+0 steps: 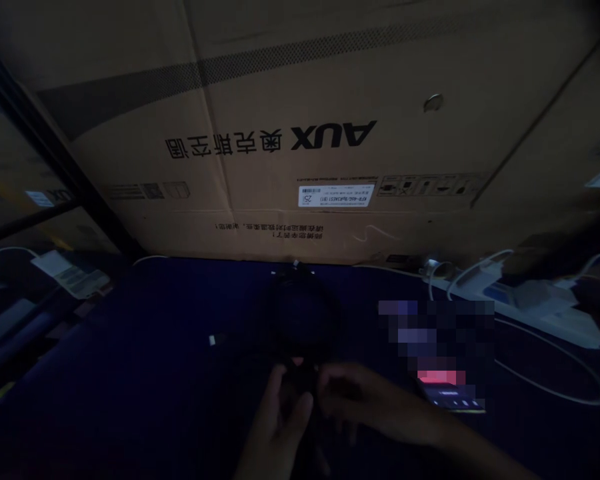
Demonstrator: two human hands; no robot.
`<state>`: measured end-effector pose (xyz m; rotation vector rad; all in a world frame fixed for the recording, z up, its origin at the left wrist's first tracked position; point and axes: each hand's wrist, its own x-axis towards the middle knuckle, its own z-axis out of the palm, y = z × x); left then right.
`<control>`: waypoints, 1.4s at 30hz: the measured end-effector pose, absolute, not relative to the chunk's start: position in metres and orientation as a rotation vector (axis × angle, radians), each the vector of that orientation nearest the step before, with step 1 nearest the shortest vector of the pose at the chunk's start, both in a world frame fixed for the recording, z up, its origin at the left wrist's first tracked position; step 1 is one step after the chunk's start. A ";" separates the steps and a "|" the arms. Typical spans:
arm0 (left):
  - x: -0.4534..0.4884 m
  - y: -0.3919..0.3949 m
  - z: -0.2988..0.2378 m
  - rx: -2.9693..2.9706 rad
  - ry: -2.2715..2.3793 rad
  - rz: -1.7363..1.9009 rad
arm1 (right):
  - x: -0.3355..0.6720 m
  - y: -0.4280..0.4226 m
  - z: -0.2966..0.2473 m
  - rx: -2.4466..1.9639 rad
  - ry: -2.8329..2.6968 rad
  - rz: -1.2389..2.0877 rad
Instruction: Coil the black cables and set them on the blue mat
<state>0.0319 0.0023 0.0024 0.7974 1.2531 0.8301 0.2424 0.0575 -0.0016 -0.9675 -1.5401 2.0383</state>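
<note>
Two hands: left grip (275, 427) and right grip (365, 400) about black coiled cable (300, 313), closure unclear in the dimness; cable likely light, limp, best held at the coil; phone (450, 393) just beyond right grip.

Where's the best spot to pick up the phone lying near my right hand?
Take the phone by its near edge, coming from the left with your right hand. It seems to lie flat on the dark blue surface, and that rim faces your fingers.
</note>
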 end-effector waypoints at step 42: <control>0.032 0.009 0.021 0.876 0.971 0.903 | 0.243 0.048 0.016 -0.676 -2.213 0.951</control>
